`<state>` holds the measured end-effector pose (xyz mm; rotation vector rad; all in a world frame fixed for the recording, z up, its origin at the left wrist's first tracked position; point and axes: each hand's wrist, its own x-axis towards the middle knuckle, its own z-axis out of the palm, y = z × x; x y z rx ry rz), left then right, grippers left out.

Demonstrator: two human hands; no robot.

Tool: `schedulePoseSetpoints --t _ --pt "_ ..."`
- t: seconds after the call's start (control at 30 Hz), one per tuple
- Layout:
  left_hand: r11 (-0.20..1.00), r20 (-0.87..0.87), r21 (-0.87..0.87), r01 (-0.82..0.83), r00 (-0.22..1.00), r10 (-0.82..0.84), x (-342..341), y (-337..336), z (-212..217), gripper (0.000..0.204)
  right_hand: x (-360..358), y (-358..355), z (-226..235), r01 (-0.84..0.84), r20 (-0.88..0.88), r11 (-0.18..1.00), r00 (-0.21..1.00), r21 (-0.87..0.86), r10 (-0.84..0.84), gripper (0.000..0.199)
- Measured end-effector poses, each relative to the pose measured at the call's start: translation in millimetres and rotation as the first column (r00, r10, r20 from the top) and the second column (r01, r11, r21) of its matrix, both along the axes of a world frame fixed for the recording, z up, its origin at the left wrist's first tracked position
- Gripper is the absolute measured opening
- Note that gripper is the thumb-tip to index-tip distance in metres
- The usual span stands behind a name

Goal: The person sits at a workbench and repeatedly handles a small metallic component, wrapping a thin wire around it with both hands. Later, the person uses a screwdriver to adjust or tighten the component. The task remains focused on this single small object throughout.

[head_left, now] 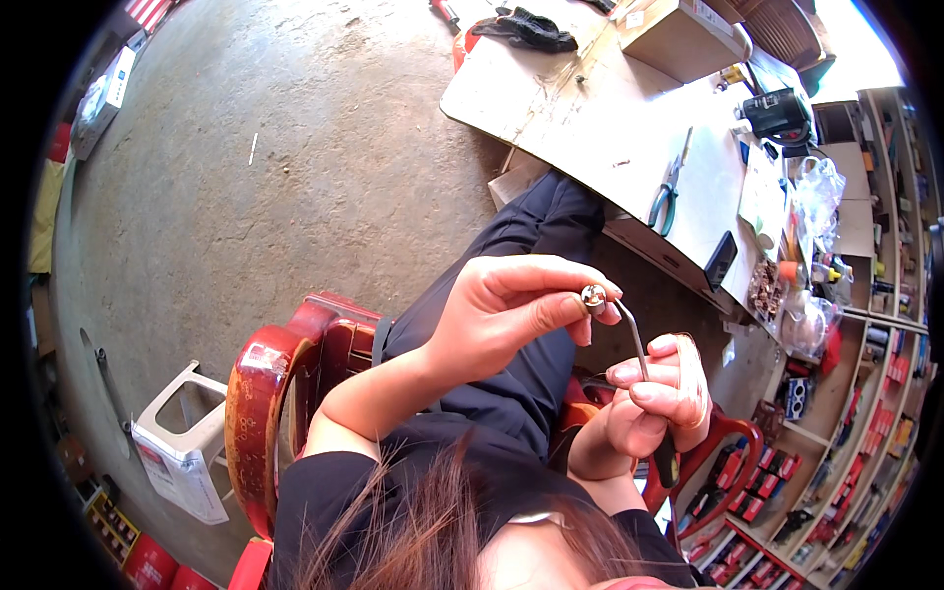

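My left hand (pixel 501 315) is closed on a small round silver fitting (pixel 593 297), pinched between the thumb and the curled fingertips. My right hand (pixel 661 393) is closed around a bent metal hex key (pixel 634 339), thumb and forefinger on the shank; the short end of the key meets the fitting, and the shank runs down from there into the fist. A dark handle end (pixel 668 460) pokes out below that hand. I cannot tell whether the key tip is seated inside the fitting or only touching it.

I judge the pinch to be the weak point: the fitting is small and smooth, and a hard twist from the key could spin it out of my fingertips. It sits in the air above my lap, below and to the left of the workbench (pixel 610 128), so a drop would send it past the dark trousers (pixel 511 246) to the concrete floor (pixel 295 167). A half-seated tip could also slip and jab my left fingers.

Both hands work close to my chest, over the red chair (pixel 265 383), well clear of the bench edge. Blue-handled pliers (pixel 669 192) lie on the bench above the fitting, with a black glove (pixel 531 29) at its far end. Stocked shelves (pixel 875 344) crowd the bench's right side. Leftward the floor lies open as far as a white plastic stool (pixel 182 442).
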<state>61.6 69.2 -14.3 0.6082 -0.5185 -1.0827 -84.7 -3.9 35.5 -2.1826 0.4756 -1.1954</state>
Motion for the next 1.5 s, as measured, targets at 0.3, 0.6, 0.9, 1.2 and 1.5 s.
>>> schedulePoseSetpoints --t 0.3,0.6,0.9,1.2,1.5 --pt "0.996 0.258 -0.049 -0.080 0.962 0.090 3.3 0.2 0.8 0.018 3.6 -2.8 -1.9 -0.091 0.138 0.978 0.988 0.190 0.066 0.048" --pt "0.983 0.494 -0.125 -0.136 0.851 0.180 6.6 -1.1 2.9 0.017 6.4 -4.8 -4.1 0.037 0.063 0.999 0.997 -0.014 -0.036 0.052" --pt "0.980 0.499 -0.116 -0.164 0.843 0.200 5.2 -0.6 3.1 0.016 1.0 -5.1 -2.3 -0.107 0.171 0.981 0.982 0.164 0.079 0.048" --pt "0.968 0.564 -0.127 -0.217 0.787 0.251 6.6 -0.2 2.0 0.017 1.5 -5.6 -3.3 -0.079 0.109 0.990 0.992 0.117 0.066 0.053" --pt "0.942 0.613 -0.179 -0.283 0.717 0.332 5.4 0.2 4.0 0.024 0.8 -7.6 -4.6 -0.108 0.190 0.985 0.978 0.138 0.081 0.054"
